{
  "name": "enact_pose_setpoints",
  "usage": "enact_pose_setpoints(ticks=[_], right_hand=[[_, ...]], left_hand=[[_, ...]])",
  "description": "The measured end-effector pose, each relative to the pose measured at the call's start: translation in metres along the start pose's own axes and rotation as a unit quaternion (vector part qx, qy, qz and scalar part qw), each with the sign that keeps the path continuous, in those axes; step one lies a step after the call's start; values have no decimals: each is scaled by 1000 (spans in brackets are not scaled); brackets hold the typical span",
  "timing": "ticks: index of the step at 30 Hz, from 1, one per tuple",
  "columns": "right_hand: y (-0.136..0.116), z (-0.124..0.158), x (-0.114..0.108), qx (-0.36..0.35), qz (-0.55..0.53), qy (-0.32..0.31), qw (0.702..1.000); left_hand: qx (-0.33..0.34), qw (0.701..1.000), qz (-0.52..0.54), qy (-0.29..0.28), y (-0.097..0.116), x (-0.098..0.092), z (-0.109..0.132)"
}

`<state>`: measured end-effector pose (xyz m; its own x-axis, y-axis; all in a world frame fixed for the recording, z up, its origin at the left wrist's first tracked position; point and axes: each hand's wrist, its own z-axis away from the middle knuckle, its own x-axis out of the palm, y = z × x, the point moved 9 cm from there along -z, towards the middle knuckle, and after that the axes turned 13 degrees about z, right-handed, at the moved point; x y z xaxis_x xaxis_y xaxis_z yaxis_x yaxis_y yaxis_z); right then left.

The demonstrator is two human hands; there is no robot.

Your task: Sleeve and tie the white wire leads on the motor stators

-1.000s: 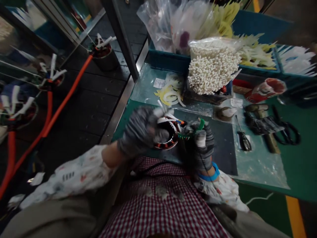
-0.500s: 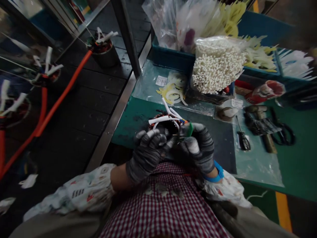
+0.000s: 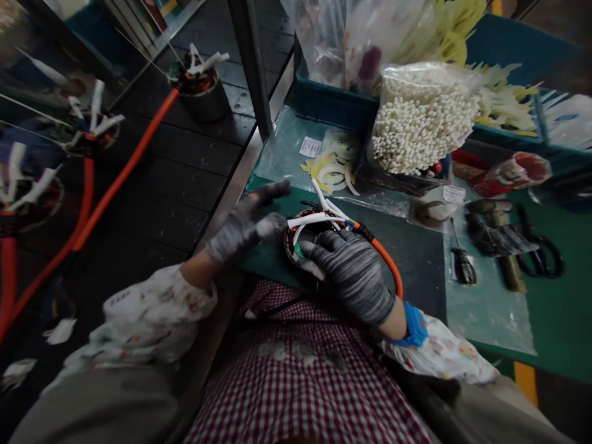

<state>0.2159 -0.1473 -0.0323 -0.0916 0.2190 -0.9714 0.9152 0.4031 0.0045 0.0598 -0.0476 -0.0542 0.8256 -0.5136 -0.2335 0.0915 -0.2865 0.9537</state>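
A round copper-wound coil part [image 3: 290, 239] with white sleeves [image 3: 308, 220] lies at the near edge of the green table. An orange cable [image 3: 389, 262] runs from its right side. My right hand [image 3: 354, 271], in a grey striped glove, reaches over the coil with its fingers closed on a small green piece [image 3: 298, 250] at the inner rim. Left of the coil, my left hand [image 3: 252, 219] is gloved too, its fingers apart and nothing in them, slightly blurred.
Beyond the coil are yellow and white strips [image 3: 330, 172] and a bag of white sticks [image 3: 411, 129]. To the right lie a screwdriver [image 3: 462, 265], a hammer [image 3: 511, 271] and scissors [image 3: 550, 259]. More coils with orange cables [image 3: 134, 160] stand at left.
My left hand has let go of the coil and moved left, opening. My right hand has moved left over the coil with the green piece, uncovering the orange cable.
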Motion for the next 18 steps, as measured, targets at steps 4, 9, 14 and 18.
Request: enact_pose_setpoints(ticks=[4, 9, 14, 18], right_hand=[[0, 13, -4, 9, -21, 41, 999], [-18, 58, -12, 54, -86, 106, 989], [-37, 78, -9, 103, -96, 119, 983], [-40, 77, -7, 108, -89, 138, 981]], left_hand=[[-26, 968, 39, -248, 0, 59, -19], [67, 968, -53, -238, 27, 75, 14], [103, 971, -124, -178, 36, 71, 50], [71, 967, -202, -137, 18, 72, 64]])
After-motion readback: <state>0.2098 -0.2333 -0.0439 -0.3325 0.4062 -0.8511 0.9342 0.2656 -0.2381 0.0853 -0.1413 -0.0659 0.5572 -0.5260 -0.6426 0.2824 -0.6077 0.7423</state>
